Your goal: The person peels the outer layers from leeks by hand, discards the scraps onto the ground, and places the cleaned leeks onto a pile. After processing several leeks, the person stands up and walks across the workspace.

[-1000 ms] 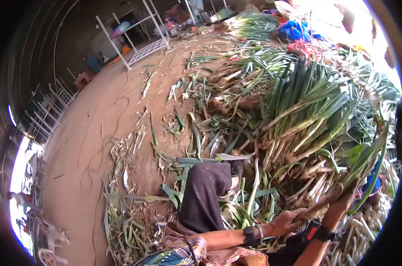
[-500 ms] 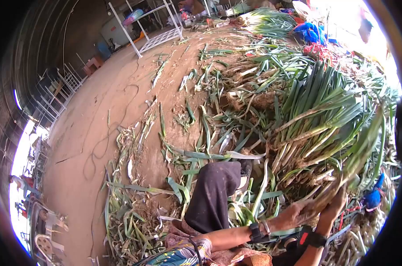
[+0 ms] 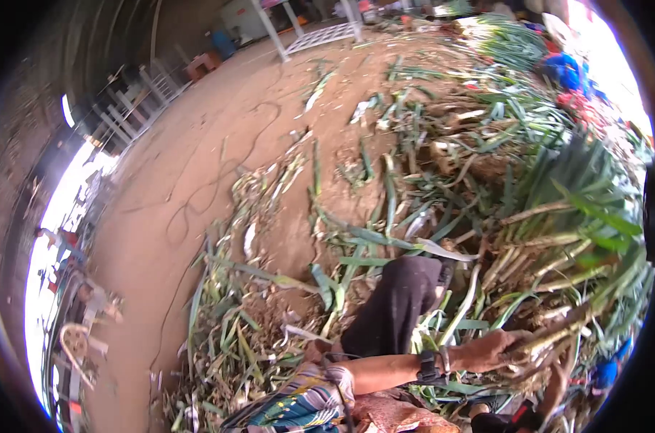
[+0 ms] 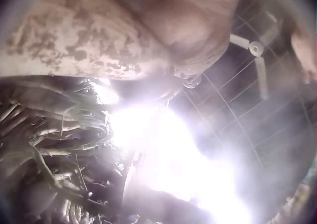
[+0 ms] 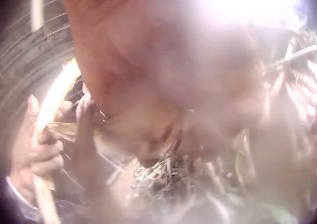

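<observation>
The left hand (image 3: pixel 490 351) grips a long, pale-stemmed green leek (image 3: pixel 561 327) slanting leaf-end toward two o'clock; I cannot tell whether the right hand (image 3: pixel 556 386) pinches.

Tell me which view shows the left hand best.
The right wrist view: there the left hand shows its fingers curled round a pale stalk. The head view shows it smaller; the left wrist view, close up without clear fingers.

Leek leaves (image 3: pixel 608 222) blur; the rack (image 3: pixel 324 38) is cropped.
</observation>
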Demonstrator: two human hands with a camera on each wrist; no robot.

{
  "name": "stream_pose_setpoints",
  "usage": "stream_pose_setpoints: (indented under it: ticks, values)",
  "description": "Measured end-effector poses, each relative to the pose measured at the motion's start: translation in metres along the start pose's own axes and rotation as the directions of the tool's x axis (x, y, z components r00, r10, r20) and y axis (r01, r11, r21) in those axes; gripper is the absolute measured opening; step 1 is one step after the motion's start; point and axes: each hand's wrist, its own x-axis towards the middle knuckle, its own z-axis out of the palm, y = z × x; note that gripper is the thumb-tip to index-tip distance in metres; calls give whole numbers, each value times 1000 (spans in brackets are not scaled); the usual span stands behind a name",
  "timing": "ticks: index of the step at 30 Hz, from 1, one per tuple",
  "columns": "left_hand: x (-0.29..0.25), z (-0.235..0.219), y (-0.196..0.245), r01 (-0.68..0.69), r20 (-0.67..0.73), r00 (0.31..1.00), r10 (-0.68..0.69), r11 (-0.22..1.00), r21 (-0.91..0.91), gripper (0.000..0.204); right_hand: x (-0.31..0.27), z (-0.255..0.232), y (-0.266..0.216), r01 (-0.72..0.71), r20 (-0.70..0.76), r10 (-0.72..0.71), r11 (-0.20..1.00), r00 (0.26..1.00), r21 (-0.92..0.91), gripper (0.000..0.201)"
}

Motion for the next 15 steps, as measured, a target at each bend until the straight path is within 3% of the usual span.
stream_pose_setpoints:
  ticks: [3, 4, 5, 7, 8, 9, 10, 12, 15]
  values:
    - [-15, -5, 19, -20, -22, 1000, 22, 993, 117, 48, 8, 1, -30, 40, -19, -39, 999, 999, 33, 61]
    - [-19, 0, 7, -63, -63, 996, 66, 997, 52, 46, 10, 8, -41, 58, 15, -59, 997, 998, 41, 59]
    - [-27, -6, 18, -13, -49, 999, 19, 993, 117, 45, 13, 16, -52, 73, 61, -76, 996, 995, 48, 58]
    - [-37, -2, 6, 59, 9, 998, -60, 994, 89, 46, 16, 37, -71, 104, 155, -110, 993, 982, 47, 54]
    - [-45, 0, 0, 0, -28, 1000, 2, 999, 50, 46, 16, 44, -82, 116, 189, -122, 992, 974, 45, 53]
    - [-51, 2, -5, 64, -27, 998, -64, 998, 23, 53, 16, 52, -90, 125, 227, -132, 991, 965, 42, 51]
    - [-54, 2, 1, -39, -85, 995, 43, 998, 43, 53, 17, 59, -94, 129, 251, -134, 991, 959, 39, 50]
    - [-60, -14, 31, -14, -64, 998, 6, 992, -126, 52, 18, 71, -100, 138, 295, -140, 990, 945, 26, 47]
    - [-55, -20, 6, 100, -128, 986, -103, 995, -26, 46, 25, 83, -99, 142, 337, -137, 990, 931, 11, 42]
